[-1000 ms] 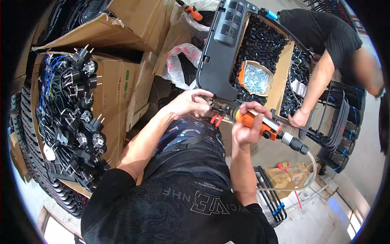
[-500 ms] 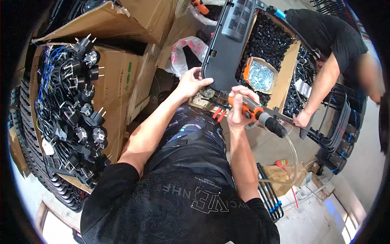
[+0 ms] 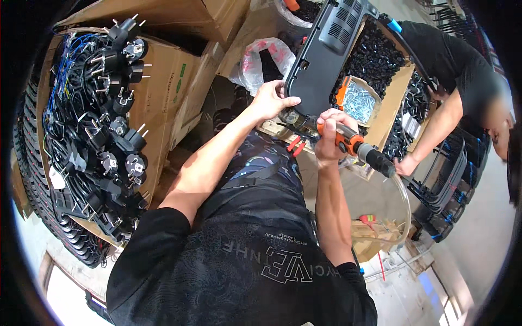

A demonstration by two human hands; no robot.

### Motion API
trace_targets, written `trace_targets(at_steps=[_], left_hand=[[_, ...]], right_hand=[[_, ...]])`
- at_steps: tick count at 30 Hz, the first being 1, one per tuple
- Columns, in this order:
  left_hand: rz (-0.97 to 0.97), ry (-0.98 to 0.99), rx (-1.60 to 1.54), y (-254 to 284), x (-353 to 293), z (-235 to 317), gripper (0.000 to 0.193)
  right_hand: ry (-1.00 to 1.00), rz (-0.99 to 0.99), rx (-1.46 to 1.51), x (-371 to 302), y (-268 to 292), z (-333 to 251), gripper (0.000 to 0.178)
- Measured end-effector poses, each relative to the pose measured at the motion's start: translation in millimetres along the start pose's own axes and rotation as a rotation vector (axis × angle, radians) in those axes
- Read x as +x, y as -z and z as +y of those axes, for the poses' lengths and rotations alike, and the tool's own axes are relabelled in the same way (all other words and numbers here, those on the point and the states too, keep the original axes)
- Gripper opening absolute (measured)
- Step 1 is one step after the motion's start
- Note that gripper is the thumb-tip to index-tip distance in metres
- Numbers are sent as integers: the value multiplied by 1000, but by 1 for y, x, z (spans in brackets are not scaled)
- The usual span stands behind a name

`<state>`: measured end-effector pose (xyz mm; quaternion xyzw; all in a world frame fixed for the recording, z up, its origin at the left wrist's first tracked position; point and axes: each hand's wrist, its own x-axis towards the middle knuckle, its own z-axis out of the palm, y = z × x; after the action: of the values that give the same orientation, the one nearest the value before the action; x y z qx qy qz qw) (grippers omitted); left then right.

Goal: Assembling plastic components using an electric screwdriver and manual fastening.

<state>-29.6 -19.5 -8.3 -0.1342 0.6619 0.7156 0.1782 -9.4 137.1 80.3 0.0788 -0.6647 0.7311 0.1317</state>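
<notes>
My left hand [image 3: 273, 101] grips the near left corner of a long black plastic panel [image 3: 315, 76], its thumb on top and its fingers at the edge. My right hand [image 3: 333, 138] is wrapped round an orange and black air screwdriver [image 3: 350, 140]. The tool lies nearly level, its front pointing at the panel's near end; the exact contact of the tip is hard to make out. From its rear a clear hose [image 3: 406, 209] curves down. Red-handled pliers [image 3: 295, 145] lie just below the panel's end.
A box of power cables with plugs [image 3: 103, 130] stands at the left. Beyond the tool, a carton of small black parts [image 3: 375, 60] holds a tray of silver screws [image 3: 359, 102]. At the right, a co-worker's hand [image 3: 406, 164] is by black tubular frames [image 3: 446, 168]. A plastic bag [image 3: 266, 57] sits behind.
The view has shifted, so most things appear further right. My grips on the panel and screwdriver are kept; the tool's rear has swung up a little. The co-worker's head has moved slightly.
</notes>
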Motion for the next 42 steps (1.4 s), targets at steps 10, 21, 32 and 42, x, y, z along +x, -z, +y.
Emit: trace_targets(at_steps=[10,21,32,42], left_hand=[[37,9,106,1,-4,16,37],[-17,-4,37,-3,0,0,47],[1,5,18,-12,-5,-2,59],[86,90,95,-18,-12,9,40]], right_hand=[[59,-43,-22,4,4,6,19],[-106,59,-65,-2,11,-37,17],[-377,550,-35,-155,169,-48,26],[-811,846,-572,-258,310,118,22]])
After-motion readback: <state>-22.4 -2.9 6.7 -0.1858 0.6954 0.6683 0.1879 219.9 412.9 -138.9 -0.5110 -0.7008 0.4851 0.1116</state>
